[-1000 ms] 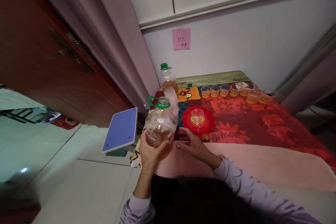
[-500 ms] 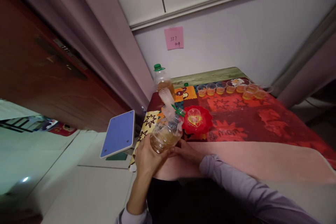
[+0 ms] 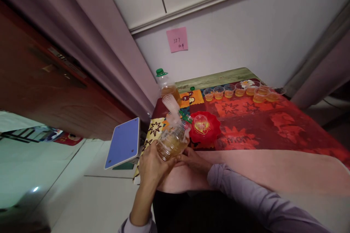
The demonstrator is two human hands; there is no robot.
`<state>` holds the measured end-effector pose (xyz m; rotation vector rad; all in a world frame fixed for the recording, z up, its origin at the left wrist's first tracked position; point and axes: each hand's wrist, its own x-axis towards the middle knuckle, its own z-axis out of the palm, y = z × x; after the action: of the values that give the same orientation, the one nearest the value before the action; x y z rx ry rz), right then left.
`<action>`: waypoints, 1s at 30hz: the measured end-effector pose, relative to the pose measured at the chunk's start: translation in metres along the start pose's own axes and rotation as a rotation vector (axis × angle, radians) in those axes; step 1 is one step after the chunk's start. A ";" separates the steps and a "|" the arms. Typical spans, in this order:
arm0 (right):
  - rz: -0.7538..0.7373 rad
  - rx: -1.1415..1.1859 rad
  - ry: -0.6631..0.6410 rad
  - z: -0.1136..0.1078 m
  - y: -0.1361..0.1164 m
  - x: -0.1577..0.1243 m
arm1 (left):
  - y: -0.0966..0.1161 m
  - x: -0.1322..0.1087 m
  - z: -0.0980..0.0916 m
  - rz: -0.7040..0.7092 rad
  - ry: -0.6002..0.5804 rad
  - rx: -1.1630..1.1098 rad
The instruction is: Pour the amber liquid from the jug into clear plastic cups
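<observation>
My left hand (image 3: 150, 165) grips a clear plastic jug (image 3: 173, 139) of amber liquid with a green neck ring, tilted to the right toward a red scalloped plate (image 3: 212, 131). A small clear cup (image 3: 201, 121) stands on that plate, just past the jug's mouth. My right hand (image 3: 193, 160) supports the jug from below on its right side, fingers curled against it. A stack of clear cups (image 3: 171, 103) rises just behind the jug.
A second bottle (image 3: 166, 84) with a green cap stands at the table's far left. A row of small cups (image 3: 235, 91) holding amber liquid lines the far edge of the red patterned cloth (image 3: 273, 123). A blue-topped stool (image 3: 123, 142) stands left of the table.
The jug went from upright in my left hand to tilted right toward the cup on the red plate. My right hand moved in under the jug. The view shifted slightly right.
</observation>
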<state>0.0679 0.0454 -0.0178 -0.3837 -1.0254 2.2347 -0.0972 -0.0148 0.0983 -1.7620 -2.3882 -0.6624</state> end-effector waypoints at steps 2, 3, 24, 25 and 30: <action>0.008 -0.001 0.007 0.001 -0.002 0.000 | 0.006 0.003 -0.004 -0.016 -0.049 0.047; 0.021 0.000 0.004 0.001 -0.003 0.000 | 0.010 0.004 -0.007 -0.026 -0.080 0.072; -0.004 0.131 -0.038 -0.005 -0.005 -0.005 | 0.081 0.020 -0.048 -0.131 -0.416 0.375; -0.008 0.141 -0.041 -0.004 -0.006 -0.006 | 0.083 0.021 -0.049 -0.127 -0.420 0.380; -0.011 0.184 -0.047 -0.003 -0.006 -0.008 | 0.089 0.024 -0.051 -0.126 -0.450 0.400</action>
<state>0.0783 0.0443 -0.0156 -0.2458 -0.8343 2.3150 -0.0305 0.0069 0.1771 -1.7281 -2.6741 0.2305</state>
